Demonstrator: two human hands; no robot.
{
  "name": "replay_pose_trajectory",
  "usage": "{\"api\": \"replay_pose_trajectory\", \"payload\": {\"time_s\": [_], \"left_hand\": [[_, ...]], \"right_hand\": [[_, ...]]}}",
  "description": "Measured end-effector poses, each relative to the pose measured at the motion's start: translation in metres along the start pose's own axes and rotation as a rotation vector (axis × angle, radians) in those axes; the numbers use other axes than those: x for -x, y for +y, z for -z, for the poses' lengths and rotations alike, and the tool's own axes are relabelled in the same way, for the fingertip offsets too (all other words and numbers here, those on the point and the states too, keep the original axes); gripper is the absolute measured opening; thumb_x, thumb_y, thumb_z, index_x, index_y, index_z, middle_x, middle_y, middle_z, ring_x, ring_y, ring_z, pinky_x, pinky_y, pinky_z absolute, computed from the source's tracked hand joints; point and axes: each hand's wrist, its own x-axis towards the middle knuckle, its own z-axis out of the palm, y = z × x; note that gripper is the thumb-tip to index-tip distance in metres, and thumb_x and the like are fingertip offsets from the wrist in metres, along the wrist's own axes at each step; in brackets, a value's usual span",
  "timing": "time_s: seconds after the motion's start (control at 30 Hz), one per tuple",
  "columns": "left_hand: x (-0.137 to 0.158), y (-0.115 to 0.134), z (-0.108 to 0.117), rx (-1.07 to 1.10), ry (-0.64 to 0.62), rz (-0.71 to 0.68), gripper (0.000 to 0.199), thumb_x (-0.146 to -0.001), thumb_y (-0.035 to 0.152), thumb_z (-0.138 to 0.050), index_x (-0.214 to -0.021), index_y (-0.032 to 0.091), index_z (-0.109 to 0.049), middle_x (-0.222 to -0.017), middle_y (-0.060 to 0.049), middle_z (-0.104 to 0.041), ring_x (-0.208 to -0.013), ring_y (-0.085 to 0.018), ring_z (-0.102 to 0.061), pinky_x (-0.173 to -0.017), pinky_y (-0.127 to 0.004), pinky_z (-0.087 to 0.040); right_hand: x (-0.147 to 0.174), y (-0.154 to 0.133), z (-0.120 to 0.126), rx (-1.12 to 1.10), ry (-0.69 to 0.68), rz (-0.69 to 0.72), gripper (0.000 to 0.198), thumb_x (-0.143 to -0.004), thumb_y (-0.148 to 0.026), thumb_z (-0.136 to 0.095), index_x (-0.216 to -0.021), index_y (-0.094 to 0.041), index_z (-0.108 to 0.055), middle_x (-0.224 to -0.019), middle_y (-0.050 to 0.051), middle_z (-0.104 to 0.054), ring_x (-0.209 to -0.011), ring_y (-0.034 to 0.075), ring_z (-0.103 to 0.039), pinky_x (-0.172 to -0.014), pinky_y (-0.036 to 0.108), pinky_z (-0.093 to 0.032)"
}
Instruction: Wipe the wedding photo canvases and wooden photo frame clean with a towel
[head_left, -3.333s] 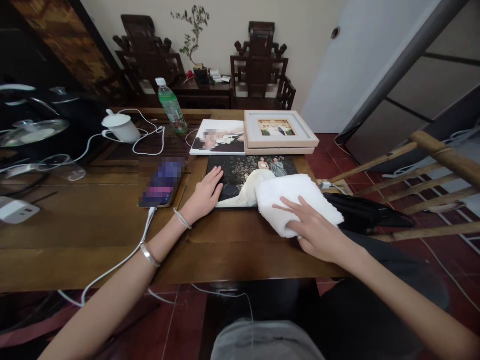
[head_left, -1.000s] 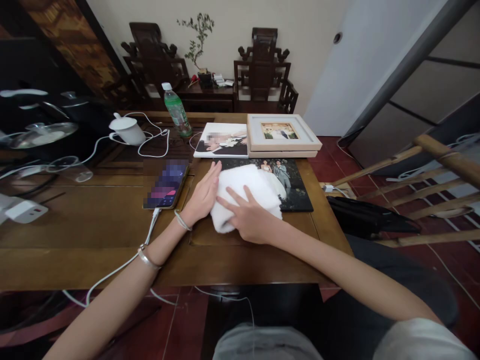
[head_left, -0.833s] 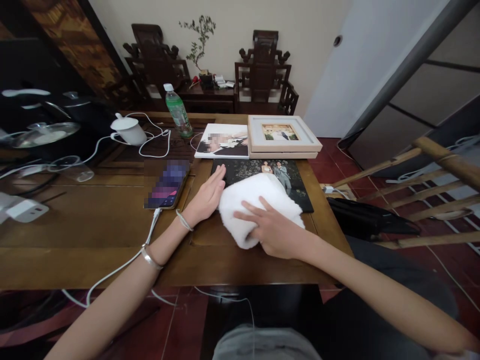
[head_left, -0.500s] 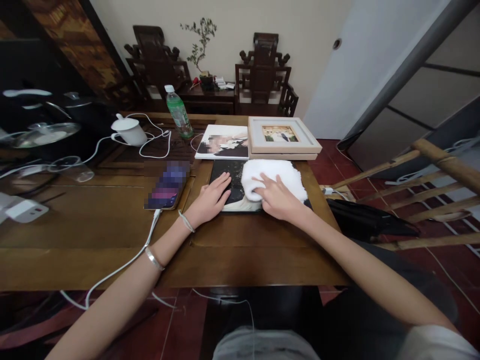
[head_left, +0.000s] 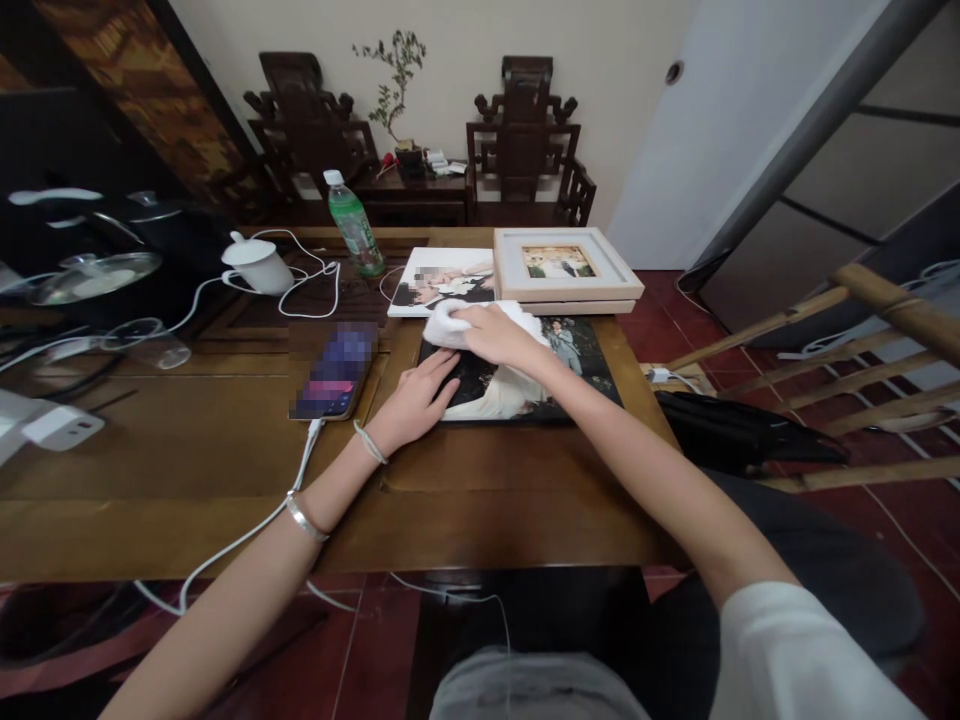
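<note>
left hand (head_left: 415, 403) flat, palm down, thumb apart from fingers. left forearm (head_left: 247, 590) slants in from lower left. right hand (head_left: 496, 336) farther out, curled in a grip, pointing left. right forearm (head_left: 637, 450) crosses diagonally from lower right.

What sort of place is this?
Probably a home, perhaps its living or dining room: two dark wooden armchairs, a potted plant between them, and a lidded white cup on the wooden table.

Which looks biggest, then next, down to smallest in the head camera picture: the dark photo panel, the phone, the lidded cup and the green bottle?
1. Dark photo panel, even partly covered
2. Phone
3. Lidded cup and green bottle: too alike to rank
</note>
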Motion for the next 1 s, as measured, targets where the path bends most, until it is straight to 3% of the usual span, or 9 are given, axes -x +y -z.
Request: {"api": "replay_pose_trajectory", "payload": {"time_s": [0.2,0.3,0.4,0.53,0.63,0.73,0.8,0.9,1.0], "left_hand": [[0.001,0.0,-0.002,0.017,-0.001,0.007,0.049,-0.098,0.036,-0.033,-0.141,0.015,-0.043,-0.153,-0.014,-0.037,-0.143,-0.024,-0.03,-0.112,-0.051,-0.031],[0.002,0.0,-0.002,0.013,-0.003,0.014,0.049,-0.098,0.037,-0.033,-0.141,0.017,-0.042,-0.153,-0.013,-0.036,-0.144,-0.024,-0.03,-0.112,-0.051,-0.031],[0.001,0.001,-0.001,0.008,-0.016,0.025,0.05,-0.098,0.037,-0.032,-0.141,0.014,-0.043,-0.153,-0.014,-0.036,-0.144,-0.024,-0.029,-0.113,-0.05,-0.03],[0.001,0.003,-0.001,-0.001,-0.021,0.032,0.05,-0.097,0.036,-0.032,-0.141,0.013,-0.043,-0.153,-0.014,-0.036,-0.144,-0.023,-0.029,-0.113,-0.049,-0.03],[0.0,0.003,-0.001,-0.01,-0.024,0.036,0.051,-0.097,0.036,-0.032,-0.14,0.011,-0.043,-0.153,-0.015,-0.036,-0.144,-0.023,-0.028,-0.113,-0.05,-0.029],[0.0,0.003,-0.001,-0.008,-0.024,0.042,0.051,-0.097,0.036,-0.032,-0.14,0.011,-0.043,-0.153,-0.015,-0.035,-0.144,-0.023,-0.028,-0.113,-0.05,-0.029],[0.0,0.003,-0.001,-0.004,-0.023,0.043,0.05,-0.097,0.036,-0.032,-0.14,0.013,-0.043,-0.153,-0.014,-0.035,-0.144,-0.023,-0.028,-0.113,-0.051,-0.029],[0.0,0.003,-0.001,0.005,-0.024,0.043,0.05,-0.097,0.037,-0.032,-0.141,0.014,-0.043,-0.153,-0.014,-0.035,-0.144,-0.023,-0.029,-0.112,-0.051,-0.029],[0.001,0.002,0.0,0.019,-0.02,0.035,0.05,-0.097,0.037,-0.033,-0.141,0.015,-0.042,-0.153,-0.014,-0.035,-0.144,-0.024,-0.029,-0.112,-0.051,-0.03]], "right_hand": [[0.076,0.051,0.045,0.176,0.073,-0.186,0.04,-0.069,-0.007,-0.037,-0.095,-0.015,-0.067,-0.103,0.011,-0.071,-0.091,0.027,-0.061,-0.084,0.034,-0.042],[0.113,0.061,0.053,0.269,0.054,-0.205,0.04,-0.069,-0.007,-0.036,-0.094,-0.014,-0.066,-0.093,0.012,-0.071,-0.086,0.028,-0.063,-0.081,0.036,-0.043],[0.149,0.05,0.048,0.331,-0.006,-0.184,0.041,-0.067,-0.005,-0.035,-0.092,-0.014,-0.065,-0.088,0.013,-0.072,-0.088,0.03,-0.066,-0.085,0.041,-0.045],[0.196,0.018,0.038,0.319,-0.048,-0.057,0.042,-0.063,-0.002,-0.037,-0.091,-0.018,-0.064,-0.119,0.014,-0.068,-0.123,0.029,-0.055,-0.102,0.047,-0.04],[0.217,0.003,0.038,0.275,-0.105,-0.014,0.042,-0.058,-0.002,-0.038,-0.087,-0.021,-0.062,-0.129,0.012,-0.063,-0.132,0.027,-0.047,-0.109,0.048,-0.035],[0.215,0.006,0.043,0.244,-0.105,-0.008,0.039,-0.058,-0.002,-0.038,-0.083,-0.022,-0.06,-0.126,0.01,-0.065,-0.121,0.027,-0.057,-0.105,0.047,-0.039],[0.201,0.017,0.047,0.252,-0.078,-0.03,0.033,-0.061,-0.003,-0.037,-0.078,-0.023,-0.057,-0.111,0.01,-0.071,-0.098,0.026,-0.066,-0.097,0.045,-0.044],[0.169,0.041,0.054,0.281,-0.039,-0.08,0.024,-0.063,-0.006,-0.036,-0.07,-0.023,-0.052,-0.073,0.005,-0.066,-0.069,0.024,-0.06,-0.076,0.038,-0.047],[0.135,0.067,0.061,0.254,0.008,-0.092,0.018,-0.062,-0.009,-0.037,-0.066,-0.023,-0.047,-0.065,0.002,-0.056,-0.066,0.021,-0.053,-0.065,0.031,-0.04]]}}
